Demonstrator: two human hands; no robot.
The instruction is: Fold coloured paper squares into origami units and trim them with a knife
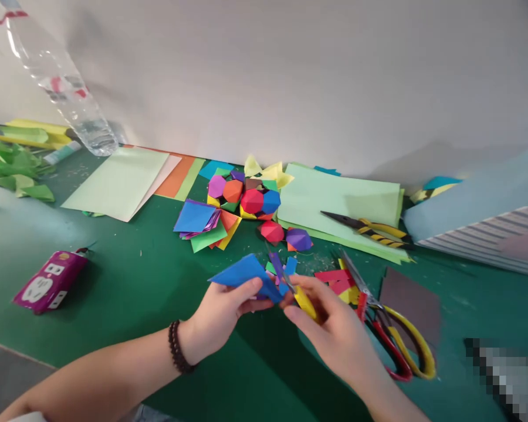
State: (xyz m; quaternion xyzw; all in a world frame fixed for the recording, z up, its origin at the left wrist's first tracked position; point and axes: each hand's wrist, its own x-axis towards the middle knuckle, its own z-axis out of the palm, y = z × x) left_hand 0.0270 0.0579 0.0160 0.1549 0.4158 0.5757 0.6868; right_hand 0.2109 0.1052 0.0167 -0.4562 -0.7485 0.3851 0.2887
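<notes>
My left hand (pixel 226 313) pinches a folded piece of blue paper (pixel 244 272) between thumb and fingers. A bead bracelet (pixel 176 347) is on that wrist. My right hand (pixel 323 319) is closed on small yellow-handled scissors (pixel 305 303), whose blades point up and away beside the paper's right corner. Whether the blades touch the paper I cannot tell. Just beyond the hands lie small paper scraps (pixel 291 265), a red folded paper piece (pixel 271 232) and a purple one (pixel 298 239). Behind them sits a cluster of colourful folded paper pieces (pixel 251 201).
Large red-and-yellow-handled scissors (pixel 400 343) lie right of my right hand, near dark paper (pixel 411 305). Pliers (pixel 365 227) rest on green sheets (pixel 343 193). Coloured squares (pixel 196 217) are stacked ahead. A purple carton (pixel 50 281) and a plastic bottle (pixel 66 88) stand left.
</notes>
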